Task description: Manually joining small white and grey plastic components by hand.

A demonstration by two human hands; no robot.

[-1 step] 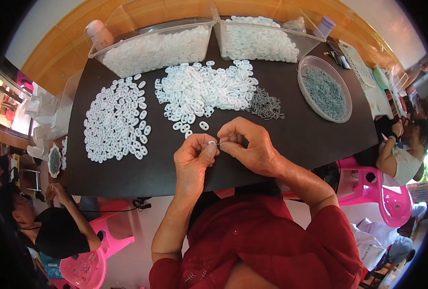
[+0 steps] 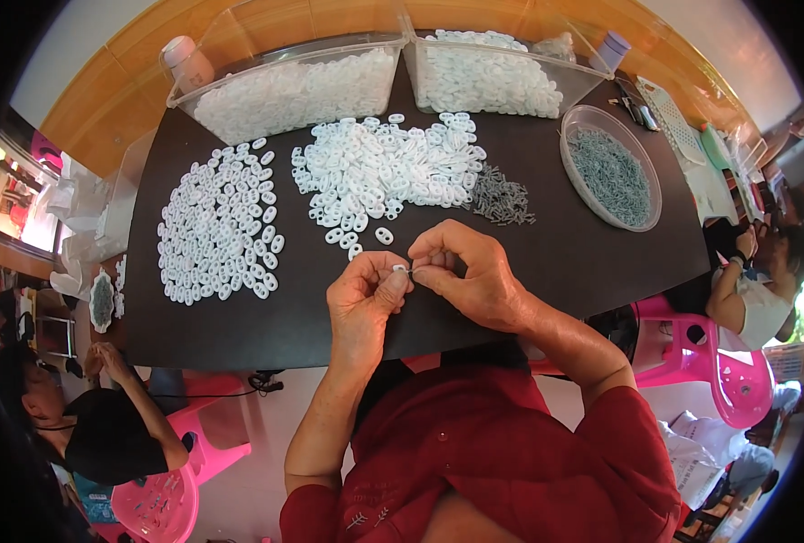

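My left hand (image 2: 368, 288) is closed, pinching a small white oval piece (image 2: 399, 269) between thumb and fingertips. Against it, my right hand (image 2: 465, 276) pinches a thin grey pin (image 2: 410, 271), perhaps a screw, pointing at the piece; whether its tip is inside cannot be made out. Just beyond my hands lies a heap of white two-holed oval pieces (image 2: 384, 167), with a few loose ones at its near edge. A small pile of dark grey screw-like pins (image 2: 502, 196) touches the heap's right side. To the left, more white oval pieces (image 2: 216, 226) are spread flat in one layer.
Two clear bins (image 2: 298, 95) of white pieces stand along the back. A round clear tub (image 2: 608, 167) of grey pins sits at the right. A pink bottle (image 2: 186, 63) and a purple bottle (image 2: 609, 52) flank the bins. Other people sit at left and right by pink stools (image 2: 744, 385).
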